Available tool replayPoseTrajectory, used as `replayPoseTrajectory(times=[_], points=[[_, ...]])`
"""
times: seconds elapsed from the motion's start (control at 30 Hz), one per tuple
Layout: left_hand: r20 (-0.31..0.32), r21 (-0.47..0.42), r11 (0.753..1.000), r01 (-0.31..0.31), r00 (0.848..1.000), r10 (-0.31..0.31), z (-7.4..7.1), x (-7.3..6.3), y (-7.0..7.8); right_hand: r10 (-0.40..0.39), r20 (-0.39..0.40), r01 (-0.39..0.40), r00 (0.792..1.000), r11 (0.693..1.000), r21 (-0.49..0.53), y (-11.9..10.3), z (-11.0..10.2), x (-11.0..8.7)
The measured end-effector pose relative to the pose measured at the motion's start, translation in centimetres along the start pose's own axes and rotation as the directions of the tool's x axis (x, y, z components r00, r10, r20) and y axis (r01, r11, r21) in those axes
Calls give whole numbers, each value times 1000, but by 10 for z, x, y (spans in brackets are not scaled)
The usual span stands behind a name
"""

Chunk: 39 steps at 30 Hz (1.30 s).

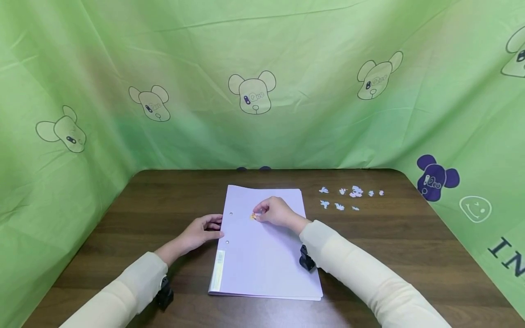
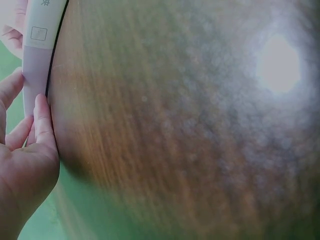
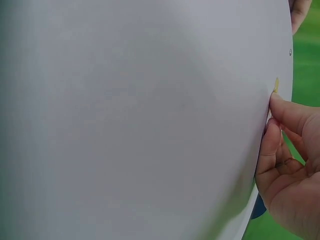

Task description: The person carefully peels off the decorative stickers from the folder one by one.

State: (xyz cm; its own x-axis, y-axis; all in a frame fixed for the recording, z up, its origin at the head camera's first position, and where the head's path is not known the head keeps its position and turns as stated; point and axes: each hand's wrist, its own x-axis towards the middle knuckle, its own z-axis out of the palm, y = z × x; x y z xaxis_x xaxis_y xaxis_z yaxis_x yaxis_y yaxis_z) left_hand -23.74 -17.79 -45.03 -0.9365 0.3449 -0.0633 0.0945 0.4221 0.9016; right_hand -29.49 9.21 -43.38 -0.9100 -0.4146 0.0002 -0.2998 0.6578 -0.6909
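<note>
A pale lavender ring-binder folder (image 1: 268,259) lies closed on the wooden table, its labelled spine on the left. My right hand (image 1: 275,212) is over the upper part of its cover, fingers curled, pinching a small yellow-orange cutout (image 1: 252,217) against the surface. In the right wrist view, a yellow tip of the cutout (image 3: 276,84) sticks out past the fingertips; the rest is hidden. My left hand (image 1: 201,233) rests beside the folder, its fingertips and thumb touching the spine (image 2: 36,75) without wrapping round it.
Several small pale cutouts (image 1: 356,192) lie in two loose rows on the table's back right, beyond the folder. Brown wooden table (image 1: 381,246) surrounds the folder. A green printed curtain (image 1: 197,132) hangs behind and along both sides.
</note>
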Motion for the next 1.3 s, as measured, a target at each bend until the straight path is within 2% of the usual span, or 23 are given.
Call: replayPoseTrajectory(times=[0.2,0.4,0.73,1.03,1.3], points=[[-5,8,1000,0,1000,0,0,0,0,2,-6,-2,1000,1000,-15,1,1,1],[-10,0,1000,16,1000,-16,0,0,0,-28,-11,27,1000,999,-26,2,3,2],[-7,7,1000,5,1000,-5,0,0,0,-65,25,65,998,997,-36,2,2,2],[-10,1,1000,9,1000,-9,0,1,0,-20,42,16,999,996,92,5,-3,-1],[-5,-2,1000,13,1000,-13,0,1,0,35,37,-41,999,985,165,6,-3,-1]])
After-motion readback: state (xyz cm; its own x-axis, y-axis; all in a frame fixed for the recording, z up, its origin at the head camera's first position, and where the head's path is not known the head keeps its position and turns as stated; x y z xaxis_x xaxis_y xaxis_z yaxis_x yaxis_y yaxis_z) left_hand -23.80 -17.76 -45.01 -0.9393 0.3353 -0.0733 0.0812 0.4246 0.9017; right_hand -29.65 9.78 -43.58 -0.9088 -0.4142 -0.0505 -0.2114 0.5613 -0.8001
